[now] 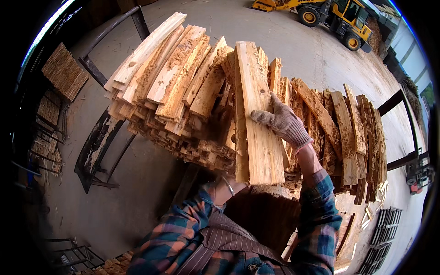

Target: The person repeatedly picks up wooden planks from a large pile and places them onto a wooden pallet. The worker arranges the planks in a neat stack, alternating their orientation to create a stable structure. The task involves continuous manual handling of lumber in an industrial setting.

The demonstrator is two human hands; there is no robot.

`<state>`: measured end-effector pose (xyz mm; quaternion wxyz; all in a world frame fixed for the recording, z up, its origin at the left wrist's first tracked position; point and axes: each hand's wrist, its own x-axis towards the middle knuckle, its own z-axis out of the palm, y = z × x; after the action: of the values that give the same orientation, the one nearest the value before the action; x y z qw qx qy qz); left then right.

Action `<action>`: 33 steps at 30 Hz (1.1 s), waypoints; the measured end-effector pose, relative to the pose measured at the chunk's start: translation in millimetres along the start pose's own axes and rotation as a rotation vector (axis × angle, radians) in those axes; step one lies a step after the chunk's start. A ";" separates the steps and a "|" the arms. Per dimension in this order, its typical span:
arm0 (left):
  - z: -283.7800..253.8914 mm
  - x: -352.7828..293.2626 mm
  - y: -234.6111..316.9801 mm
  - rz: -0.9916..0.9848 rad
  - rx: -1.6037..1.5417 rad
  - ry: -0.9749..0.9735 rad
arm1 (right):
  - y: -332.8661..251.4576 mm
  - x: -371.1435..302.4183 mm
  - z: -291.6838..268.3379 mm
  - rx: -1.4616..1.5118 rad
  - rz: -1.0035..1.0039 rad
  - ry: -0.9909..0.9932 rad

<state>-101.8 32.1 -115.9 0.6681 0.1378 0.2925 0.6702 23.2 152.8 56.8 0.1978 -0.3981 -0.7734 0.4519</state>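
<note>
A wide pale wooden board (258,114) with small knots is tilted up in front of the stack. My right hand (284,121), in a knitted glove, grips its right edge, the thumb lying across its face and the other fingers partly behind. My left hand (227,187) is at the board's near end; a bracelet circles the wrist, and the fingers are hidden behind the wood. Around the board lies a large pile of rough wooden slats (169,87), some with crumbly bark. More slats (353,133) lean at various angles to the right of my glove.
Dark metal frame bars (112,36) rise at the pile's left end, with another bar (408,110) at the right. A curved black metal panel (96,146) stands left. Beyond are a yellow wheel loader (337,20), a forklift (418,176) and stacked slats (64,71).
</note>
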 end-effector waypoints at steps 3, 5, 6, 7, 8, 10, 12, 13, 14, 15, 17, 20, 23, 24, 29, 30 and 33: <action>-18.9 -40.8 -8.1 -0.009 0.089 0.058 | -41.3 -6.6 25.9 -0.871 0.119 0.018; -18.6 -59.9 -6.5 -0.014 0.143 0.074 | -37.6 -19.3 42.9 -0.964 0.122 0.018; -21.0 -72.5 -10.1 -0.028 0.155 0.088 | -31.9 -24.0 48.7 -0.954 0.102 0.031; -22.4 -75.7 -11.7 -0.032 0.170 0.092 | -24.4 -26.5 54.4 -0.943 0.084 0.044; -22.9 -75.2 -13.7 -0.031 0.181 0.089 | -18.2 -26.8 55.6 -0.857 0.051 0.086; -23.7 -69.0 -25.1 -0.058 0.187 0.064 | 2.5 -25.7 46.6 -0.702 0.029 0.203; -18.7 -60.3 -31.7 -0.079 0.176 0.050 | 15.2 -25.3 44.9 -0.631 0.030 0.232; -13.8 -53.9 -31.4 -0.073 0.167 0.043 | 13.6 -24.4 42.7 -0.589 0.012 0.244; -10.3 -38.6 -37.0 -0.080 0.152 0.023 | 14.4 -28.5 42.0 -0.566 0.080 0.247; -7.3 -32.6 -44.0 -0.085 0.130 0.011 | 20.7 -31.3 41.8 -0.549 0.141 0.310; -5.1 -11.8 -49.1 -0.074 0.125 0.015 | 52.5 -26.1 43.5 -0.497 0.242 0.415; -8.6 3.5 -50.4 -0.057 0.124 0.031 | 120.3 -11.1 9.7 -0.073 0.447 0.247; -2.9 13.1 -47.4 -0.058 0.151 0.012 | 203.6 -1.3 -11.4 -0.011 0.179 0.097; -20.2 2.9 -35.1 -0.016 0.184 0.077 | 175.6 4.1 14.4 0.152 0.231 0.032; -36.5 -36.3 -18.5 0.021 0.338 0.092 | 266.7 -10.5 8.6 1.144 0.185 0.062; -54.6 -56.3 -12.9 0.043 0.345 0.176 | 171.6 -19.7 35.0 0.593 0.140 0.168; -66.7 -79.2 -5.9 0.075 0.331 0.228 | 154.1 -16.3 76.4 0.599 -0.040 0.274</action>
<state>-129.9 -59.4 -155.7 0.5733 0.1798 0.4673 0.6486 49.6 140.9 -113.5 0.4172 -0.3641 -0.5800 0.5975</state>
